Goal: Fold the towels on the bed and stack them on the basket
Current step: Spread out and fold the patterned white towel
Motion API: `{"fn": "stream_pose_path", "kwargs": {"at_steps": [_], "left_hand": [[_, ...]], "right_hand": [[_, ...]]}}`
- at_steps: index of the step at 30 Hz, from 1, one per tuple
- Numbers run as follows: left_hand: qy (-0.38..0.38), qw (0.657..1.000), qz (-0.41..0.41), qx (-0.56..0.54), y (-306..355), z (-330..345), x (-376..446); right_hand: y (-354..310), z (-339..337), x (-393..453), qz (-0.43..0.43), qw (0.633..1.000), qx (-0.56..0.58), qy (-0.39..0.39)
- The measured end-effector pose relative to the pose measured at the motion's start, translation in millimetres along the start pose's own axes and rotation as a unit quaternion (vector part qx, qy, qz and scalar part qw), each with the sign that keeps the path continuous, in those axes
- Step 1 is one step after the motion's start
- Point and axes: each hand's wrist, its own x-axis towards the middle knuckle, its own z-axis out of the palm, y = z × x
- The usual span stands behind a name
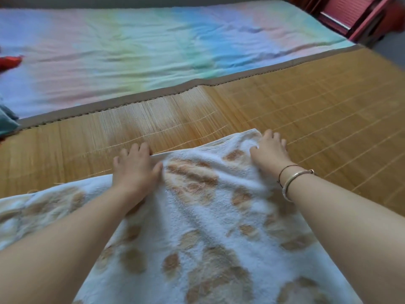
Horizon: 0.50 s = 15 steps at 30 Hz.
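Observation:
A white towel (pixel 197 216) with tan-orange blotches lies spread over the bamboo mat (pixel 306 106) in front of me, its far edge folded over in layers. My left hand (pixel 135 167) grips that far edge near its middle, fingers curled over the hem and thumb on top. My right hand (pixel 269 150) holds the far right corner, fingers curled over the bunched cloth. A bangle and a thin cord sit on my right wrist. No basket is in view.
Beyond the mat lies a pastel rainbow bedsheet (pixel 153 47). A red cloth (pixel 8 62) and a teal cloth (pixel 6 119) show at the left edge. Red wooden furniture (pixel 355 14) stands at the far right past the bed.

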Motion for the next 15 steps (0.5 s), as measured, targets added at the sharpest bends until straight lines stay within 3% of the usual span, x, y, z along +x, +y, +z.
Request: {"fn": "stream_pose_path", "kwargs": {"at_steps": [4,7,10,12,13,15], "left_hand": [[-0.009,0.997,0.060,-0.049,24,1,-1],[-0.041,0.990,0.117,-0.059,43,8,-7],[-0.086,0.984,0.154,-0.037,61,22,-14],[-0.133,0.977,0.163,-0.024,68,32,-17],[-0.154,0.974,0.165,-0.008,69,36,-17],[-0.171,0.971,0.163,0.027,65,43,-14]], "right_hand": [[27,-6,-1,0.149,0.976,0.149,-0.053],[37,-7,-2,0.101,0.973,0.195,-0.067],[49,-6,4,0.006,0.969,0.239,0.069],[54,-10,9,-0.007,0.969,0.195,0.153],[58,-10,12,-0.005,0.974,0.165,0.152],[64,-6,14,0.004,0.986,0.146,0.077]]}}
